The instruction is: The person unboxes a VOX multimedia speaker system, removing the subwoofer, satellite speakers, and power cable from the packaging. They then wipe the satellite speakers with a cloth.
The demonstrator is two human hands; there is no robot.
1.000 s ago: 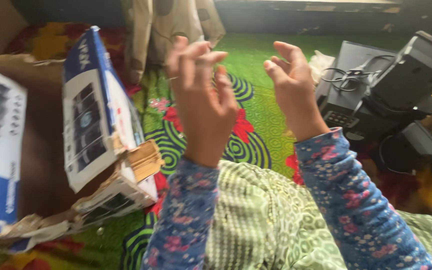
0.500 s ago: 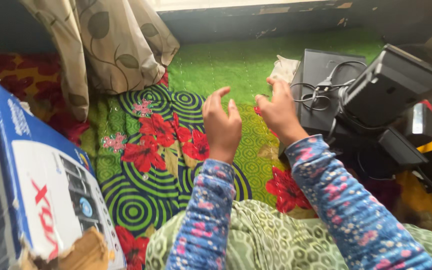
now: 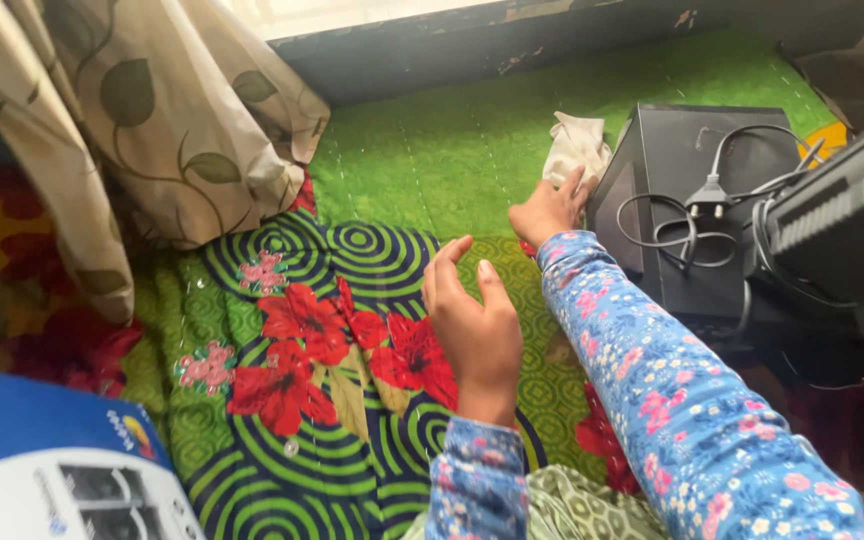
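I see my right hand [image 3: 549, 210], fingers apart, touching the big black box speaker [image 3: 687, 190] w/ white cloth [image 3: 574, 145] beside; left hand [image 3: 474, 330] hangs empty, fingers loose.

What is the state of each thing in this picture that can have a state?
Left hand: open, raised, holds nothing.
Right hand: reaching, fingers on the white cloth.
Black speaker box: lying flat.
Cable with plug: unplugged, coiled on the box.
Curtain: hanging, bunched.

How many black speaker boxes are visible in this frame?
2. One large black box sits by the right hand with cables on top; a second black unit leans at the right edge. More may lie out of view.
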